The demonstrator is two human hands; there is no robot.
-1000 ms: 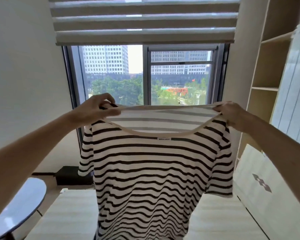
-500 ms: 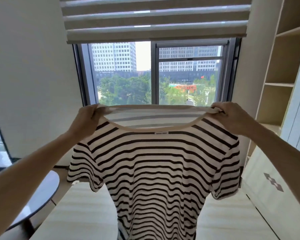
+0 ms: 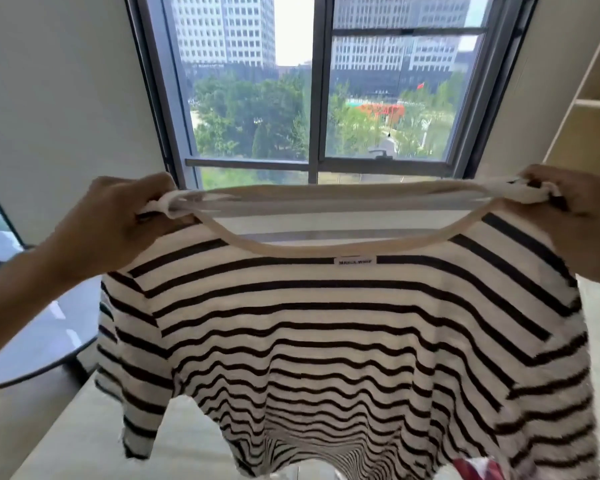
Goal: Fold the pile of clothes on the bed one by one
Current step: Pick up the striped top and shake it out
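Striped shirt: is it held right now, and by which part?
Yes. Left hand and right hand each grip a shoulder end of the striped shirt, beside the neckline.

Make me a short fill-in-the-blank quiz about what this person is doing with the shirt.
1. The shirt has black and white ____.
2. The left hand and right hand each grip a ____ of the shirt.
3. The shirt is held up in front of a ____.
4. A small white ____ sits just below the neckline.

Missing words: stripes; shoulder; window; label
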